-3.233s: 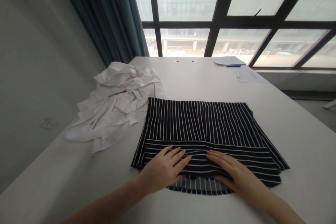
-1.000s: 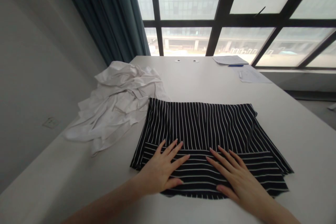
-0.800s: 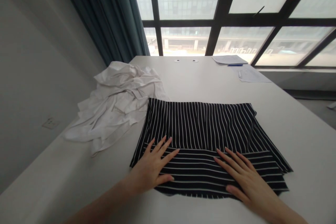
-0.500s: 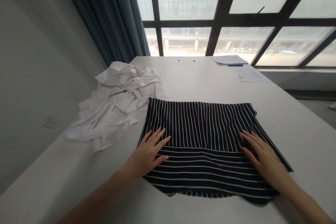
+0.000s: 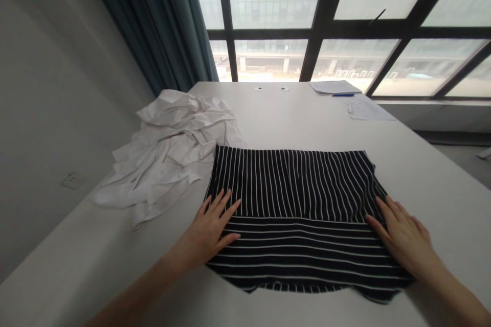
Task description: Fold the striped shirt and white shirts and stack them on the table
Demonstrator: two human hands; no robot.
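A black garment with white stripes lies spread on the white table in front of me. Its far part has stripes running away from me, and the near part has stripes running across. My left hand rests flat on its left side, fingers spread. On the opposite edge lies my right hand, palm down, with its fingers stretched out over the cloth. Neither hand grips the fabric. The garment's near edge curves in at the middle.
A crumpled heap of white cloth lies at the left, touching the garment's far left corner. Papers and a blue pen are at the table's far right. Behind the table stand a dark curtain and a window.
My right hand has slid outward to the right, toward the garment's edge. My left hand has shifted slightly left and nearer to me. The fabric lies a little flatter at the right.
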